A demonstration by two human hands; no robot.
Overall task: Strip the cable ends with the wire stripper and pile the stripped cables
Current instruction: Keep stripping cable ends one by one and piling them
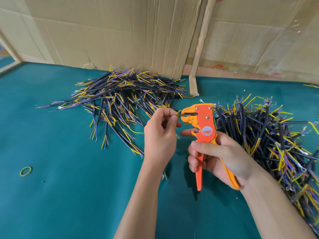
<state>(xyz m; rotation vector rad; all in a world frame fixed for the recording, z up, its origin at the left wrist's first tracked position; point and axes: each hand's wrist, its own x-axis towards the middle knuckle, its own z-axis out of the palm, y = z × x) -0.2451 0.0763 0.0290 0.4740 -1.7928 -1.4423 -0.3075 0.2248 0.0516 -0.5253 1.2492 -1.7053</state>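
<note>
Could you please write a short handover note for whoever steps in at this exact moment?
Left hand: pinches a cable end, fed into the stripper's mouth.
Right hand: grips the handles of the orange wire stripper, held upright above the green table.
Cables: one pile at centre-left by the cardboard wall, a second pile on the right. Which one is stripped I cannot tell.
Done: cable end placed in the tool.
Left: squeeze, pull off the insulation, add the cable to the stripped pile, carry on.

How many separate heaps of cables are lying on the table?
2. One cable pile lies at the back left by the cardboard; the other cable pile lies on the right, running out of frame.
</note>
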